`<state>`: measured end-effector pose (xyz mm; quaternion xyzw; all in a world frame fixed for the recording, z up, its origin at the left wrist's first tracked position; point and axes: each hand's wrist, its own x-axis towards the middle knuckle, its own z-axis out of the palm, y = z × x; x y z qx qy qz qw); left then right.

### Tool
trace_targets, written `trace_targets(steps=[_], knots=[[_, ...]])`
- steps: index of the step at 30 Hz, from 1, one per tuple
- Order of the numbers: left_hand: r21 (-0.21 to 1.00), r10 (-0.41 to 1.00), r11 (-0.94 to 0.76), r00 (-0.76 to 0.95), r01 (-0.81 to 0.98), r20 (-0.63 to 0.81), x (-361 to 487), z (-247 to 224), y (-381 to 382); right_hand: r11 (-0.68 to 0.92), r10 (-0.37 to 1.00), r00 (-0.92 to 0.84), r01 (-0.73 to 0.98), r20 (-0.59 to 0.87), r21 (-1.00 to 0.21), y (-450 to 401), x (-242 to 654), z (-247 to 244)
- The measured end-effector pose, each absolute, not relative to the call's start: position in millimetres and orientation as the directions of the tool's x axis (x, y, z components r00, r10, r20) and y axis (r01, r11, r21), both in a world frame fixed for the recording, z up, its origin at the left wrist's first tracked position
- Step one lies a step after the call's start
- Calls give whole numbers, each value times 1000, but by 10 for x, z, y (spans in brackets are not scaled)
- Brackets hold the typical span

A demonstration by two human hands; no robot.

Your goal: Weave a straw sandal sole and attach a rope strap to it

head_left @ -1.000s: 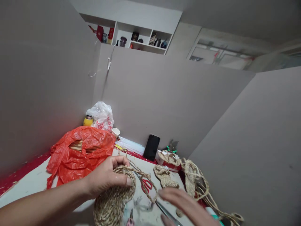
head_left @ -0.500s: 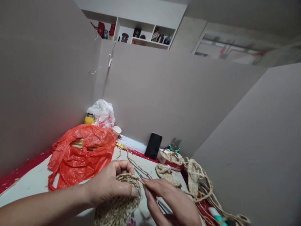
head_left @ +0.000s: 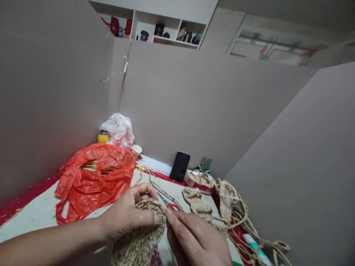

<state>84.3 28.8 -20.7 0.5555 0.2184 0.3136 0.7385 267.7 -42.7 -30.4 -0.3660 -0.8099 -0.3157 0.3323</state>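
Right of a red plastic bag (head_left: pixel 91 188), a person's left hand (head_left: pixel 126 214) grasps a woven straw piece (head_left: pixel 137 242) between thumb and fingers. The right hand (head_left: pixel 198 238), farther from the bag, has its fingers drawn together at the piece's edge; whether they pinch a strand cannot be told. Red-handled scissors (head_left: pixel 174 207) and 1 black phone (head_left: pixel 179 167) appear right of the bag.

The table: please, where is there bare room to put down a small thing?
Mostly bare: left of the red bag, beyond the left forearm; smaller, between braid, phone and small woven piece. Crowded: right side with rope heap, and between left hand and right hand.
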Motion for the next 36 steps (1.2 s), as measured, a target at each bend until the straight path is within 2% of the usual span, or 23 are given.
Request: trace_targets(steps=[4, 16, 25, 31, 36], knots=[[950, 699, 186, 713, -251, 52, 856, -188, 263, 547, 384, -516, 795, 766, 262, -429, 2660, -294], [952, 727, 233, 686, -196, -37, 864, -214, 246, 609, 414, -509, 771, 755, 185, -480, 2668, -286], [959, 754, 181, 657, -217, 6, 871, -213, 233, 647, 522, -463, 762, 716, 21, -476, 2638, -344], [955, 744, 198, 668, -223, 1, 873, -243, 228, 661, 527, -352, 742, 773, -112, -504, 2531, -262], [954, 754, 212, 656, -211, -23, 878, -266, 231, 670, 517, -403, 739, 755, -64, -519, 2562, -268]])
